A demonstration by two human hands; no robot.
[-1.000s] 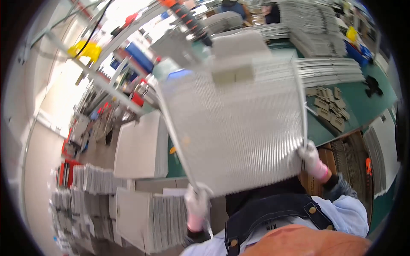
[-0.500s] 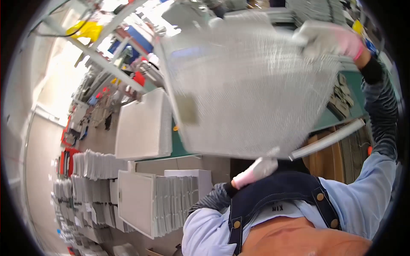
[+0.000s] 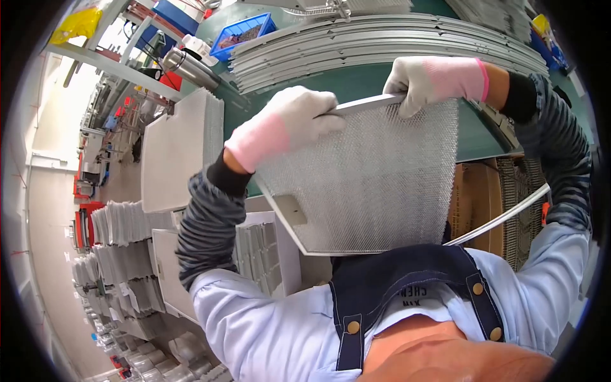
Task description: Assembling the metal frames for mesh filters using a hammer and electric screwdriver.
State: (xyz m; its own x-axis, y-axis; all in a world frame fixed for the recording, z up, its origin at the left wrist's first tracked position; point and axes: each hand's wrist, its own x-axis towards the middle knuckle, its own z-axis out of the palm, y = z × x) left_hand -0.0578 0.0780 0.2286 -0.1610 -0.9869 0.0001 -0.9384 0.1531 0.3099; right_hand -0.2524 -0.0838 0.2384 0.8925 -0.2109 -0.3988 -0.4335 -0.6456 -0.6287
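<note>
A silver metal mesh filter panel (image 3: 375,184) is held up in front of my body, tilted over the table's near edge. It has a thin pale metal frame along its left and lower sides and a small plain plate (image 3: 289,209) near the lower left corner. My left hand (image 3: 289,124), in a white and pink glove, closes on the upper left of its edge. My right hand (image 3: 436,83), gloved alike, pinches the top edge farther right, where a metal frame strip (image 3: 366,104) runs between both hands. The right side shows bare mesh edge.
Long metal frame strips (image 3: 388,46) lie stacked across the green table (image 3: 245,108). Behind them stand a blue bin (image 3: 272,27) and a steel flask (image 3: 189,69). Stacked panels (image 3: 178,153) stand at left. A curved white strip (image 3: 499,218) sticks out near my right forearm.
The panel has come down and nearer my body. My left hand has moved from its lower edge to the top edge. My right hand has shifted left along the top.
</note>
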